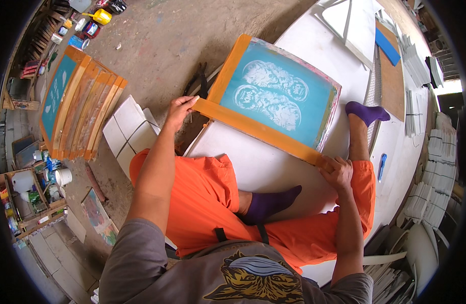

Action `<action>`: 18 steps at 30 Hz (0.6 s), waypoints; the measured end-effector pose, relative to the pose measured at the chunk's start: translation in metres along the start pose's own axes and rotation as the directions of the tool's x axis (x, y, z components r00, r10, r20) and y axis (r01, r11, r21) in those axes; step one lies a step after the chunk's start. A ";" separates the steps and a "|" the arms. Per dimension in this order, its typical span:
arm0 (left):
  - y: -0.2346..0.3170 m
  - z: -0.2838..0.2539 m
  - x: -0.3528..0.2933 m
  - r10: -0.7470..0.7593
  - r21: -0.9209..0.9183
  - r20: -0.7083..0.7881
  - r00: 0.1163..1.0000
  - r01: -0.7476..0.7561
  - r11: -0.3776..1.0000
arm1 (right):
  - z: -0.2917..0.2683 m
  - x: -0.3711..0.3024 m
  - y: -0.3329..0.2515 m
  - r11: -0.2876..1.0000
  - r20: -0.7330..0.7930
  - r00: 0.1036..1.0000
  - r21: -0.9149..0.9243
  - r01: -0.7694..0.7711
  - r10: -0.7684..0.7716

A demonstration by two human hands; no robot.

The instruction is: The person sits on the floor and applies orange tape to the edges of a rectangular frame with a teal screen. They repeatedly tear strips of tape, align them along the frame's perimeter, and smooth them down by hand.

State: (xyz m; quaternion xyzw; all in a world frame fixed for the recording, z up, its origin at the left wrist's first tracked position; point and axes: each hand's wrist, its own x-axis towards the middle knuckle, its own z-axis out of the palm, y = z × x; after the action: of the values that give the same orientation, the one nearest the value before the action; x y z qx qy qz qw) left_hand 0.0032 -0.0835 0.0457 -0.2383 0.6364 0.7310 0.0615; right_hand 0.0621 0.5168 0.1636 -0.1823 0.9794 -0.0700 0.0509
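Observation:
A screen-printing frame (316, 104) with teal mesh and two pale shoe-sole-shaped designs lies tilted in front of me. Brown tape covers its left side. Along its near edge runs a strip of brown adhesive tape (258, 129), stretched between my hands. My left hand (180, 112) pinches the strip's left end, which sticks out past the frame's corner. My right hand (337, 173) is closed on the strip's other end by the near right corner; its fingers partly hide what lies beneath them.
I sit with bent legs on a white surface (283, 164). Left stands a row of similar frames (86, 109); beside it is a strapped white stack (130, 130). Paint containers (91, 30) are at the far left. A blue cutter (382, 167) lies right; white stacks (441, 162) lie beyond.

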 end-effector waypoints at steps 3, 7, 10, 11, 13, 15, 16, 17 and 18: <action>-0.002 0.000 0.000 -0.010 -0.023 -0.006 1.000 0.010 1.000 | 0.000 -0.001 0.001 1.000 -0.004 1.000 -0.006 0.005 -0.005; -0.003 -0.002 -0.001 -0.006 -0.015 -0.009 1.000 0.005 1.000 | 0.001 -0.001 0.001 1.000 -0.021 1.000 0.001 0.019 -0.019; -0.005 -0.003 0.000 -0.010 -0.002 -0.012 1.000 0.010 1.000 | 0.001 0.001 0.001 1.000 -0.029 0.999 -0.008 0.028 -0.028; -0.006 -0.003 0.001 -0.007 -0.005 -0.012 1.000 0.007 1.000 | 0.001 0.001 0.000 1.000 -0.029 0.999 -0.010 0.028 -0.029; -0.006 -0.004 0.001 -0.005 -0.007 -0.012 1.000 0.005 1.000 | 0.002 0.002 0.000 0.999 -0.030 0.999 -0.015 0.028 -0.028; -0.006 -0.004 0.001 -0.008 -0.004 -0.014 1.000 0.008 1.000 | 0.001 0.002 -0.001 0.999 -0.032 0.999 -0.013 0.032 -0.032; -0.006 -0.003 0.001 -0.008 -0.003 -0.019 1.000 0.008 1.000 | 0.001 0.002 -0.001 0.999 -0.033 0.999 -0.012 0.033 -0.034; -0.006 -0.002 0.000 -0.009 -0.001 -0.025 1.000 0.008 1.000 | 0.001 0.002 -0.001 0.999 -0.033 0.999 -0.015 0.035 -0.036; -0.005 -0.001 0.000 -0.009 0.000 -0.031 0.999 0.009 1.000 | 0.001 0.002 -0.001 0.999 -0.034 0.999 -0.019 0.037 -0.037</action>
State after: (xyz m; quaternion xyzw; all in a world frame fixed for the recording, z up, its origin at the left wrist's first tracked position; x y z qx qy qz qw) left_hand 0.0055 -0.0835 0.0408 -0.2522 0.6363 0.7270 0.0549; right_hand 0.0605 0.5149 0.1625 -0.1996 0.9772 -0.0652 0.0309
